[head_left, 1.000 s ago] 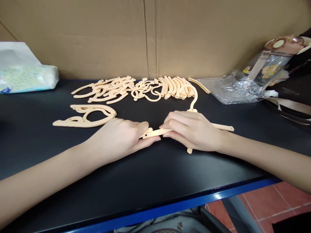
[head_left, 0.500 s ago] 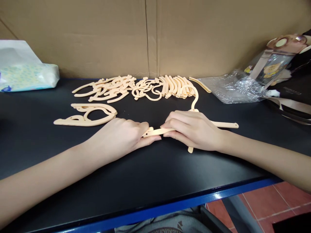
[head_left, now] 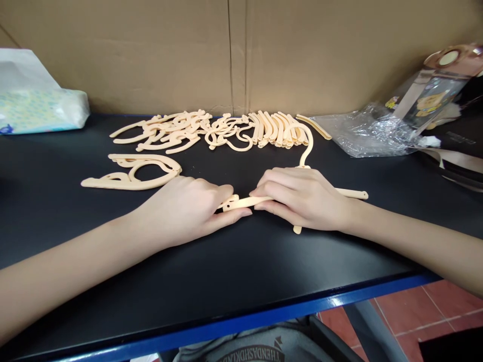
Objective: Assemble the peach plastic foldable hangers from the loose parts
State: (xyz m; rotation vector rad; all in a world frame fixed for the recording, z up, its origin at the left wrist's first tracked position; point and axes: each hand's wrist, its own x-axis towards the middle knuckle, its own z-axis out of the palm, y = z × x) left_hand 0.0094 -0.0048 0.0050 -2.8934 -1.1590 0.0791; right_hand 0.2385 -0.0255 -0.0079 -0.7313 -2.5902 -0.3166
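My left hand (head_left: 184, 208) and my right hand (head_left: 300, 198) meet at the middle of the black table (head_left: 226, 271), both closed on a cream plastic hanger (head_left: 245, 202) that lies flat. Its arm runs between my fingertips, its hook (head_left: 308, 143) curves away behind my right hand, and another arm pokes out to the right. A finished-looking folded cream hanger (head_left: 132, 176) lies just left of my left hand. Behind, a row of several loose cream hanger parts (head_left: 211, 131) stretches along the cardboard wall.
A cardboard wall (head_left: 234, 50) backs the table. A tissue pack (head_left: 37, 108) sits at far left. Crumpled clear plastic bag (head_left: 368, 133) and a boxed item (head_left: 433, 90) lie at the right. The table's blue front edge (head_left: 264, 317) runs near me, red floor tiles beyond.
Both hands keep their grip on the hanger. The view has shifted slightly, and the hanger's right arm has swung a little.
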